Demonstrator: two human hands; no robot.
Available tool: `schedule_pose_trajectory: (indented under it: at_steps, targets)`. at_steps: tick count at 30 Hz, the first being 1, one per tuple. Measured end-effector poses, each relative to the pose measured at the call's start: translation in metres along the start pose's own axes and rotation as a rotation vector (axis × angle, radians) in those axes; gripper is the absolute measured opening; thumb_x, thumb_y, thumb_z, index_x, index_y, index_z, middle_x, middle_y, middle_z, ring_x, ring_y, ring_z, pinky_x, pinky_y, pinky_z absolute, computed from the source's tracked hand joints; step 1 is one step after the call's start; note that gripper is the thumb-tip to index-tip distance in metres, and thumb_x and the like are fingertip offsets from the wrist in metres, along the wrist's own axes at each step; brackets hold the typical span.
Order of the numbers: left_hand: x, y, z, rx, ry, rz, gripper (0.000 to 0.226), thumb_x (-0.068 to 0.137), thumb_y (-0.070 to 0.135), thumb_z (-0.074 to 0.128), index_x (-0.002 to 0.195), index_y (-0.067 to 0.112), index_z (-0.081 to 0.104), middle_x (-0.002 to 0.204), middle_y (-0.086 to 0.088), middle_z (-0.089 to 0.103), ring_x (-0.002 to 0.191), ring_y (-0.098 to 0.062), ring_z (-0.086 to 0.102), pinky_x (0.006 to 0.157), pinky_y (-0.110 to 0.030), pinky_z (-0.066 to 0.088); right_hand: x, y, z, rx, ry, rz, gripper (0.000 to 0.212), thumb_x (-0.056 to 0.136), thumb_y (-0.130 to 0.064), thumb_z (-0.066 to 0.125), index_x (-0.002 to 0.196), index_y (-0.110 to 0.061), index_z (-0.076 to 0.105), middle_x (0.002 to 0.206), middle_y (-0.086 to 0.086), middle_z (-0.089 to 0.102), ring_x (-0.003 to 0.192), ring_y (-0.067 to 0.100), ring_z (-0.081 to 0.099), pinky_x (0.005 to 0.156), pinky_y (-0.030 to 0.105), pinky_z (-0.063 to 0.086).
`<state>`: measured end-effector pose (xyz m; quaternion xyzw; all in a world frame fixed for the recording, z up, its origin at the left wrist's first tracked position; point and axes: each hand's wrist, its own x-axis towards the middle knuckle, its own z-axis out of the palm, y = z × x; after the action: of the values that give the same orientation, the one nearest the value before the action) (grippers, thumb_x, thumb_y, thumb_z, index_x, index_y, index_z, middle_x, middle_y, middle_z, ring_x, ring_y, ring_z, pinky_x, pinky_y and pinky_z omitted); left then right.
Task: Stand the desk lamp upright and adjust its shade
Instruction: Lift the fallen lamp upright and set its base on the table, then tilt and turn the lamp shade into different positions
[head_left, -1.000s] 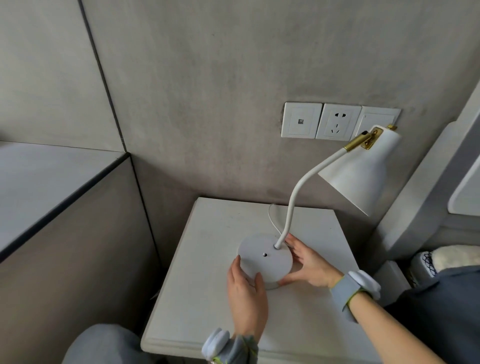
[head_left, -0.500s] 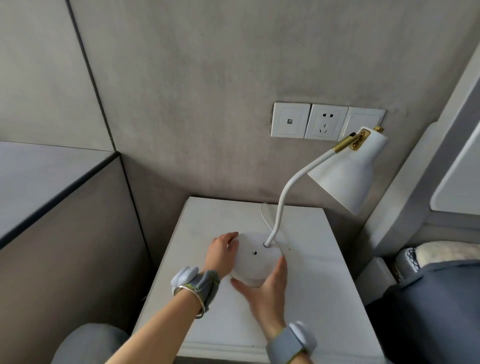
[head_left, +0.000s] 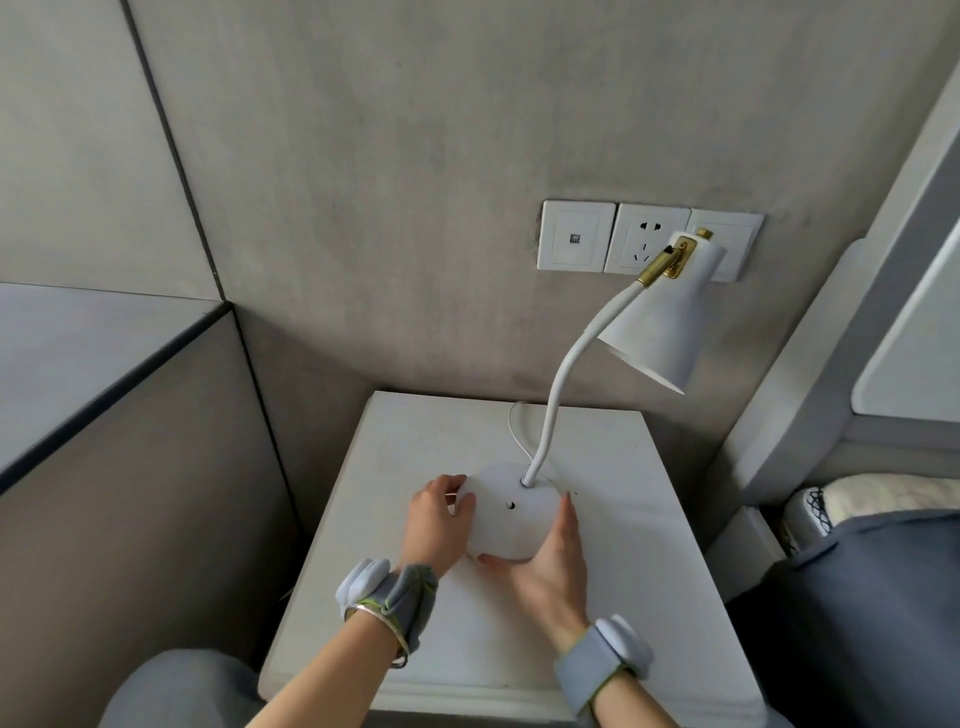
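Gripping the round base (head_left: 506, 514) of the desk lamp (head_left: 566, 374) from two sides, both hands kept it flat on the white surface (head_left: 623, 561), toward the middle of the top and slightly back from the near edge. The left hand (head_left: 434, 525) sat against the base's left rim with its fingers (head_left: 451, 486) curled over the edge. The right hand (head_left: 553, 561) cupped the near and right rim, with its thumb laid along the front and its fingers (head_left: 568, 512) pressed together up the right side. Neither hand touched the neck or shade.

The lamp stood upright. Its thin white neck (head_left: 558, 395) rose from a socket near the back of the base and curved right to a brass joint (head_left: 670, 262). The cone shade (head_left: 662, 327) hung from that joint, open end down and tilted right, in front of the wall outlets (head_left: 644, 241). A white cord (head_left: 517, 431) looped behind the base toward the wall.

Handling notes (judged from shape only): the base probably carries most of the weight and is smooth, so the rim is the secure hold for sliding or turning. The neck looks flexible and would spring if pulled. The shade appears thin and light. It should be taken by its body near the joint, with one hand steadying the base so the lamp does not tip.
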<state>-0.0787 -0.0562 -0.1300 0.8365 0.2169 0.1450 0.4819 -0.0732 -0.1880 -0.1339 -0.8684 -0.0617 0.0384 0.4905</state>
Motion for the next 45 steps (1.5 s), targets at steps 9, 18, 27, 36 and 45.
schedule_pose_trajectory:
  at_steps: [9,18,27,36,45]
  targets:
    - [-0.009,-0.001,0.011,-0.074,0.07,-0.061,0.027,0.085,0.015,0.061,0.11,0.005,0.057,0.113,-0.014,0.06,0.085,-0.019,0.058,0.079,-0.025,0.045,0.033,0.014,-0.033,-0.04,-0.245,-0.023,0.131,0.05,-0.028,0.09,0.147,-0.018,0.004,0.152,0.003,0.03,0.136,0.019,0.032,0.107,0.026,0.028]
    - [-0.007,-0.003,0.013,-0.045,0.051,-0.04,0.046,0.083,0.02,0.065,0.124,0.005,0.05,0.117,-0.012,0.056,0.089,-0.022,0.058,0.086,-0.03,0.046,0.056,0.017,-0.048,-0.063,-0.371,-0.069,0.13,0.049,-0.02,0.092,0.147,-0.016,0.006,0.151,0.005,0.031,0.137,0.018,0.031,0.111,0.027,0.025]
    - [-0.007,-0.005,0.011,-0.063,0.033,-0.034,0.047,0.085,0.018,0.063,0.128,0.006,0.051,0.121,-0.012,0.053,0.086,-0.013,0.053,0.078,-0.015,0.038,0.06,0.016,-0.048,-0.059,-0.389,-0.114,0.128,0.05,-0.016,0.091,0.147,-0.013,0.008,0.15,0.005,0.032,0.136,0.017,0.031,0.106,0.02,0.025]
    - [-0.009,-0.009,0.008,-0.046,0.046,-0.04,0.047,0.085,0.017,0.062,0.129,0.004,0.049,0.12,-0.012,0.052,0.09,-0.017,0.055,0.085,-0.022,0.042,0.066,0.017,-0.041,-0.092,-0.449,-0.118,0.134,0.049,-0.024,0.091,0.147,-0.015,0.001,0.152,0.001,0.026,0.137,0.013,0.027,0.103,0.014,0.021]
    - [0.005,0.007,0.003,0.051,-0.035,-0.023,0.056,0.087,0.019,0.056,0.138,0.009,0.035,0.14,-0.01,0.042,0.129,-0.025,0.039,0.109,-0.035,0.032,0.114,-0.026,-0.072,0.151,-0.05,-0.01,0.071,0.081,-0.019,0.069,0.138,-0.003,0.03,0.142,0.022,0.042,0.125,0.029,0.048,0.106,0.037,0.037]
